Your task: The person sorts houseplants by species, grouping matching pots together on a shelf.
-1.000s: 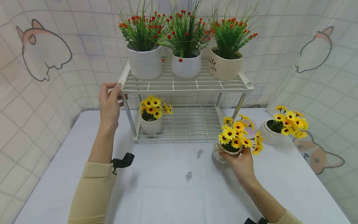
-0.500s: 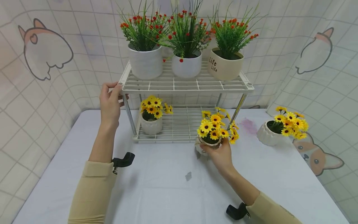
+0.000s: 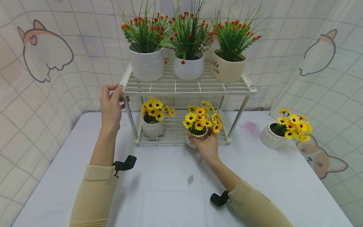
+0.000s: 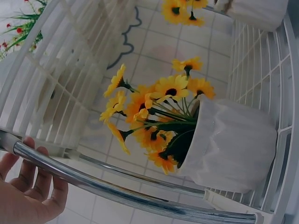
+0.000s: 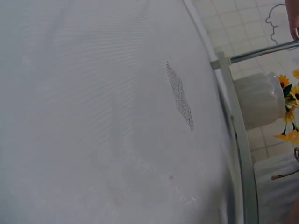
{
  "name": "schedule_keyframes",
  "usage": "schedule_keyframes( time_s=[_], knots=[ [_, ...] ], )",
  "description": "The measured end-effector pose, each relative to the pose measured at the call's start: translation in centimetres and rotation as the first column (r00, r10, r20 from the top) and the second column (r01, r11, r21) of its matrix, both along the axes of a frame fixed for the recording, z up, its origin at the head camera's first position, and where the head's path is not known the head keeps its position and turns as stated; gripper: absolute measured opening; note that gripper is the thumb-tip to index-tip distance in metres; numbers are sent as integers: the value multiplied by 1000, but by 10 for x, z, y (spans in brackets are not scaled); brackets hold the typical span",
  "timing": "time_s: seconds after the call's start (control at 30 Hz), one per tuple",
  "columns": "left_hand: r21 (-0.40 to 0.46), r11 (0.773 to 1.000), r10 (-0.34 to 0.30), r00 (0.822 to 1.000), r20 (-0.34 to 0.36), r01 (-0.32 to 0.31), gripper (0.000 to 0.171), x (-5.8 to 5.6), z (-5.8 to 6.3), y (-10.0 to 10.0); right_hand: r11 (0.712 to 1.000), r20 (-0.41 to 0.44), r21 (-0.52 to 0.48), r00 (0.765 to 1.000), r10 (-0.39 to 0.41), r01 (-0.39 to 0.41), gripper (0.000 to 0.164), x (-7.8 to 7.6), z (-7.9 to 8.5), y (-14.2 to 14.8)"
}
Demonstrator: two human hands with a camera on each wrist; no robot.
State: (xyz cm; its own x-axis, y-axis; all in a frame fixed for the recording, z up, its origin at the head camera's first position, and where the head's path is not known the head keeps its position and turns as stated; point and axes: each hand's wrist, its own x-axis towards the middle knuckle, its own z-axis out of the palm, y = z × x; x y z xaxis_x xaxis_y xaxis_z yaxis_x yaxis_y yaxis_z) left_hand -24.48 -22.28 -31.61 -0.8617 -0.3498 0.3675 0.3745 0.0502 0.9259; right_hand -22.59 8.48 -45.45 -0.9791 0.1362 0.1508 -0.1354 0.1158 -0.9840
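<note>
My left hand (image 3: 111, 105) grips the upper left corner of a white two-tier wire rack (image 3: 175, 87); in the left wrist view its fingers (image 4: 56, 196) curl behind the chrome post (image 4: 117, 189). My right hand (image 3: 208, 146) holds a white pot of yellow artificial daisies (image 3: 198, 121) by its side, upright at the front of the lower tier. Whether its base touches the wires is hidden. On that tier's left stands a similar daisy pot (image 3: 153, 127). In the right wrist view, part of the held pot (image 5: 278, 189) shows twine on it.
Three larger pots with red-flowered grass, two white (image 3: 147, 64) (image 3: 188, 67) and one cream with lettering (image 3: 228, 67), stand on the top tier. Another daisy pot (image 3: 273, 137) sits on the white-covered table (image 3: 164, 201) at the right. A patterned curtain (image 3: 93, 47) hangs behind.
My right hand has carried the daisy pot left and away from me, from the table right of the rack to the lower tier's front. The left hand stays on the rack corner.
</note>
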Motion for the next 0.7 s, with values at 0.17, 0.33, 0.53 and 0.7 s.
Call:
schedule_keyframes(
  time_s=[0.17,0.33,0.53,0.7],
  knots=[
    [4,1000,7,1000,-9,-6,15,-1,0,0,997,-38,72,999,-7,10,85,-11,-2,-9],
    [0,1000,8,1000,-6,-8,14,-1,0,-1,992,-99,123,994,47,-34,80,-21,-2,-16],
    [6,1000,8,1000,-6,-8,12,-1,-1,0,992,-122,121,992,42,-27,73,-22,-5,-17],
    [-18,1000,17,1000,-7,-17,15,0,-2,2,991,-121,131,993,17,-1,78,-19,-9,-17]
  ],
)
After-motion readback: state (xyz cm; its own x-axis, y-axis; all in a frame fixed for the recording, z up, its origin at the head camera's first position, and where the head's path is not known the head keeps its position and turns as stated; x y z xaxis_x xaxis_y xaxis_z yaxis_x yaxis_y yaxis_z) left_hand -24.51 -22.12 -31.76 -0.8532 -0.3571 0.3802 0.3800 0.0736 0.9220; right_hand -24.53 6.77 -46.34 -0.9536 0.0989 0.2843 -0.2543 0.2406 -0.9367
